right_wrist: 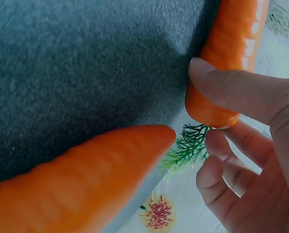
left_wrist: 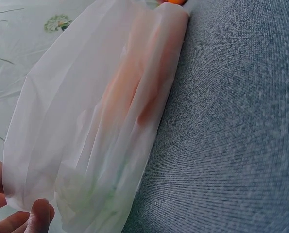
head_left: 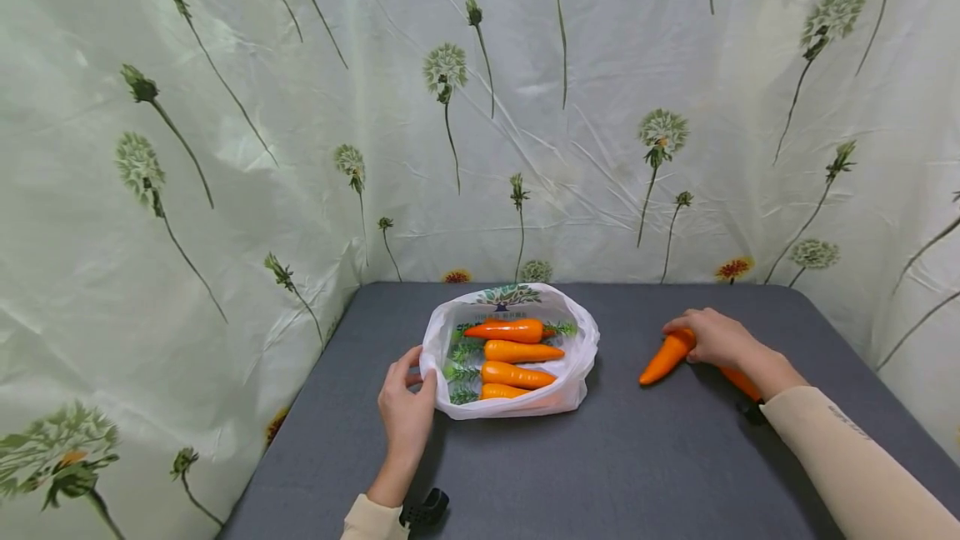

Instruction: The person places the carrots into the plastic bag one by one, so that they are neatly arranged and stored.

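A white plastic bag (head_left: 582, 365) stands with its mouth spread, and several orange toy carrots (head_left: 517, 375) with green tops lie inside it. My left hand (head_left: 407, 411) holds the bag's left rim between thumb and fingers; in the left wrist view, carrots show faintly through the bag wall (left_wrist: 86, 97). To the right, my right hand (head_left: 723, 342) grips a carrot (head_left: 663, 361) near its thick end, its tip pointing toward the bag. Green leaves (right_wrist: 190, 145) stick out below that hand. Another carrot (head_left: 741, 382) lies under my right wrist, partly hidden by the forearm.
The dark grey table (head_left: 540, 473) carries the bag and carrots. Behind and along its sides hangs a pale curtain (head_left: 555, 148) printed with dandelions. Black straps (head_left: 425, 508) sit at the wrists.
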A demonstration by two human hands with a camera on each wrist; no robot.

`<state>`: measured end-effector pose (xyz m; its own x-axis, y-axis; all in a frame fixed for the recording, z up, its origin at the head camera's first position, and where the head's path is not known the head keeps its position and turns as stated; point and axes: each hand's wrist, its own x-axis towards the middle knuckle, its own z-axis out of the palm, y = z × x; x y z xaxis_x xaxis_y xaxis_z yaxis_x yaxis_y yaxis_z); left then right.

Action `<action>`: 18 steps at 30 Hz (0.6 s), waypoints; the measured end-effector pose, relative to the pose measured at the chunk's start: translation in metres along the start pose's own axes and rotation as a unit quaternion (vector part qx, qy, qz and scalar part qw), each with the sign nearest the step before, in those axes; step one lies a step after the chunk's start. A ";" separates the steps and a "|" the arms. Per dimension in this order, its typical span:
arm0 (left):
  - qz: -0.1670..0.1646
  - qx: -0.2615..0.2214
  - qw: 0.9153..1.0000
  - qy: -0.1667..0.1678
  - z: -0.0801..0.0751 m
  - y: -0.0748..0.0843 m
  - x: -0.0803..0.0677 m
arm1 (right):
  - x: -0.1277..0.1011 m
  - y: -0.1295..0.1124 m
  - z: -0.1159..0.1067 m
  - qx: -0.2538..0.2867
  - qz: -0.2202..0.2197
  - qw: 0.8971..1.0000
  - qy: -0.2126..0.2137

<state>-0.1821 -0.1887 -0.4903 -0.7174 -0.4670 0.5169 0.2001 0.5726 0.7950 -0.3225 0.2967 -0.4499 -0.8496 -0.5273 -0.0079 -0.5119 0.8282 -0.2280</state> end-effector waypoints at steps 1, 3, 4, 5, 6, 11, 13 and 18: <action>-0.001 0.000 1.000 0.000 0.000 0.000 0.000 | 0.000 -0.002 0.000 -0.008 -0.002 1.000 0.002; -0.003 0.000 1.000 -0.001 0.000 0.000 0.000 | 0.000 -0.005 0.000 -0.021 -0.007 1.000 0.006; -0.004 0.001 1.000 -0.001 0.000 0.000 0.000 | 0.000 -0.006 0.001 -0.028 -0.008 1.000 0.008; -0.005 0.001 1.000 -0.002 0.000 0.000 0.000 | 0.000 -0.008 0.001 -0.032 -0.010 0.999 0.011; -0.006 0.001 1.000 -0.003 0.000 0.000 -0.001 | -0.001 -0.008 0.002 -0.037 -0.011 0.999 0.013; -0.003 -0.003 1.000 -0.003 0.000 0.000 -0.001 | -0.001 -0.013 0.003 -0.058 -0.019 0.998 0.023; -0.003 -0.005 1.000 -0.001 0.000 -0.001 -0.001 | -0.001 -0.015 0.003 -0.064 -0.023 0.997 0.027; -0.006 -0.007 1.000 -0.004 0.000 -0.001 -0.001 | -0.002 -0.020 0.001 -0.090 -0.028 0.994 0.048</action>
<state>-0.1817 -0.1887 -0.4912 -0.7247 -0.4694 0.5045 0.2003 0.5570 0.8060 -0.3103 0.2809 -0.4466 -0.8230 -0.5602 0.0942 -0.5658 0.8231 -0.0479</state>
